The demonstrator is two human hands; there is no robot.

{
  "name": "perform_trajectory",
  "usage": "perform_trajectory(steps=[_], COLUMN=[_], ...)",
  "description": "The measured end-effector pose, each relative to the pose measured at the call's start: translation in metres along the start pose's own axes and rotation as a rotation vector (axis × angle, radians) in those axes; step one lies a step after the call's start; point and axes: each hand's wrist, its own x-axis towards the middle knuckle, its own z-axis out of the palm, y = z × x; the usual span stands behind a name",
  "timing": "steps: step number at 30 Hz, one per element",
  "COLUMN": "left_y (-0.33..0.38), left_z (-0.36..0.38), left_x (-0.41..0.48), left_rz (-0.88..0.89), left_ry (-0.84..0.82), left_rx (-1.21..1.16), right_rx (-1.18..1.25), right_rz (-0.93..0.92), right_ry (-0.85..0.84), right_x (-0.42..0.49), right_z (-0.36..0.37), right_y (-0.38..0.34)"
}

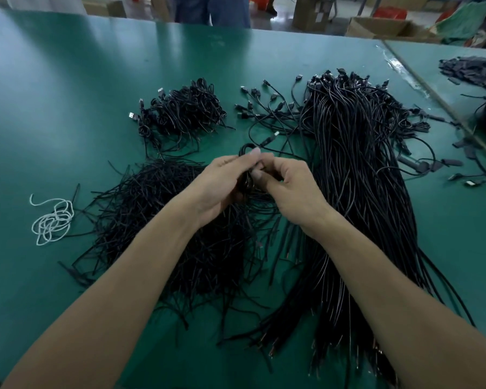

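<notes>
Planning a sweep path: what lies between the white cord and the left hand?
In the head view, a heap of short black wires fills that stretch, from near the white cord to under the left hand, which grips a black cable.

No legible text or labels; cardboard boxes (pixel 376 28) at rear too blurred.

From my remote seat I see two slim arms, the left forearm (pixel 129 276) and right forearm (pixel 376 276), uncovered right down to the frame's bottom edge. The left hand (pixel 222 186) and right hand (pixel 289 189) are bare too, with short, trimmed fingernails (pixel 255 151).
</notes>
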Motion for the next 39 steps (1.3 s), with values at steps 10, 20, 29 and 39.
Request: perform_trajectory(steps=[10, 20, 29, 39], left_y=[-0.016, -0.025, -0.023, -0.008], left_z=[-0.013, -0.004, 0.012, -0.011], left_x=[-0.013, -0.022, -0.01, 0.002], left_rz=[0.552, 0.586, 0.201, -0.06], left_ry=[0.11, -0.027, 0.155, 0.085], left_rx=[0.733, 1.019, 0.335, 0.075], right_rx=[0.214, -0.387, -0.124, -0.117], right_rz=[0.282, 0.058, -0.042, 0.005], right_ry=[0.035, 0.288, 0.352, -0.051], right_x=[-0.003, 0.001, 0.0, -0.001], right_z=[-0.005, -0.001, 0.007, 0.002], right_y=[0.009, -0.004, 0.001, 0.009])
